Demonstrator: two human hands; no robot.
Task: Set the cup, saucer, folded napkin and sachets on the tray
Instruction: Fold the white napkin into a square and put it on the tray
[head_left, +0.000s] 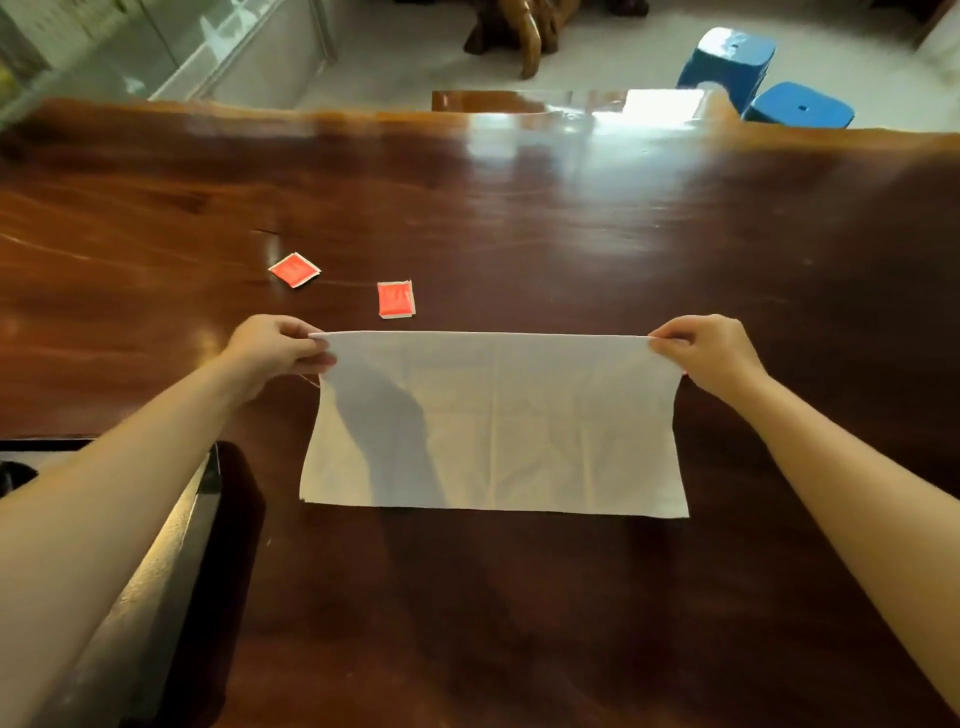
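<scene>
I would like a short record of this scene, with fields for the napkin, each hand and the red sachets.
napkin: white, creased, spread wide over the table
left hand: pinches its top left corner
right hand: pinches its top right corner
sachets: two, red, lying apart on the table beyond the napkin; left sachet, right sachet
not in view: cup, saucer

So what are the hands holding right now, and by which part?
The white napkin, by the two corners of its far edge: the left hand pinches the left corner, the right hand the right.
</scene>
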